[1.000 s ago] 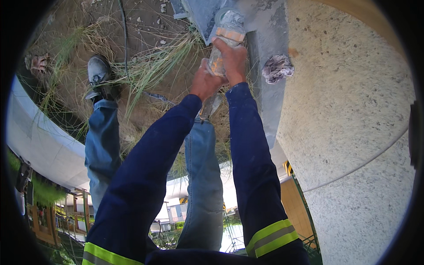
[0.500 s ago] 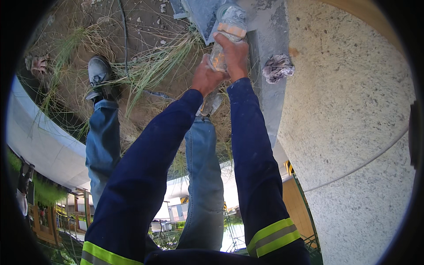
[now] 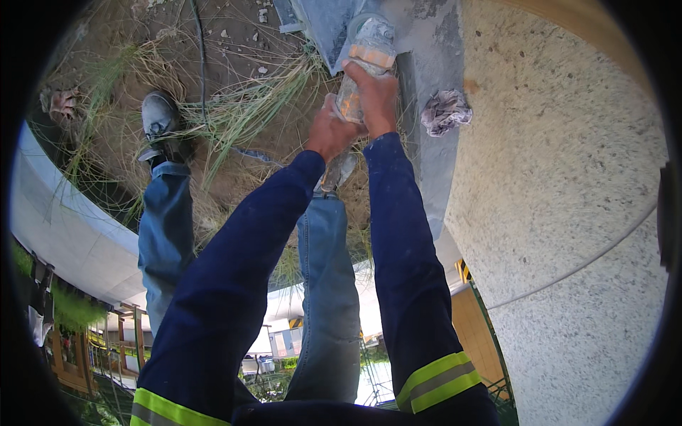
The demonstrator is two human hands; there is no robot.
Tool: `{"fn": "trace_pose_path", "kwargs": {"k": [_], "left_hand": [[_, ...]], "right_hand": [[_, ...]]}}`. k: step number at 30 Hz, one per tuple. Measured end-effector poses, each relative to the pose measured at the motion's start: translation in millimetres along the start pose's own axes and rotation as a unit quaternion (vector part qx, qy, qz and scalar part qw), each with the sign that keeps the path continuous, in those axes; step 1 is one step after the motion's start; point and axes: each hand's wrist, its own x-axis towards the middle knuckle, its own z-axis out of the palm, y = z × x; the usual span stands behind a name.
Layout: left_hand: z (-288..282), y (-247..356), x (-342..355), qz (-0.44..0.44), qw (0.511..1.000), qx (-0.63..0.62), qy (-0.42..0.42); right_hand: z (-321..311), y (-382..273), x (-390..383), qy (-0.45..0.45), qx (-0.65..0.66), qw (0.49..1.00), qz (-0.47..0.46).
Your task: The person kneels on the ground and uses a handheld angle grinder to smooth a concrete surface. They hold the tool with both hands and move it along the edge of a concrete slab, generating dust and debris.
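Note:
Both of my hands are closed around a dust-covered orange and grey power tool (image 3: 372,54), which looks like an angle grinder. Its rounded head points away from me, against the grey concrete surface beside a bluish-grey panel (image 3: 323,25). My right hand (image 3: 376,94) wraps the body just behind the head, thumb on top. Lower and to the left, my left hand (image 3: 332,132) grips the rear part. The tool's underside and working face are hidden.
A crumpled rag (image 3: 446,112) lies on the grey ledge (image 3: 432,163) to the right, beside a speckled pale slab (image 3: 561,156) crossed by a thin cable (image 3: 582,271). Dry grass (image 3: 249,113) and a dark cord (image 3: 199,57) lie on the soil near my left shoe (image 3: 160,113).
The power tool and both hands have shifted slightly toward me. My grip stays the same.

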Motion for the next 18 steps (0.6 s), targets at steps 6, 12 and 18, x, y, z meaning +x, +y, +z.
{"fn": "trace_pose_path", "kwargs": {"k": [6, 12, 18], "left_hand": [[-3, -24, -8, 0.021, 1.000, 0.008, 0.017], [5, 2, 7, 0.014, 1.000, -0.014, -0.009], [7, -15, -16, 0.021, 0.999, 0.030, 0.011]], "right_hand": [[4, 17, -10, -0.004, -0.054, 0.999, -0.009], [-4, -2, 11, -0.005, 0.012, 1.000, 0.006], [-9, 20, -12, 0.007, -0.027, 0.999, 0.019]]}}
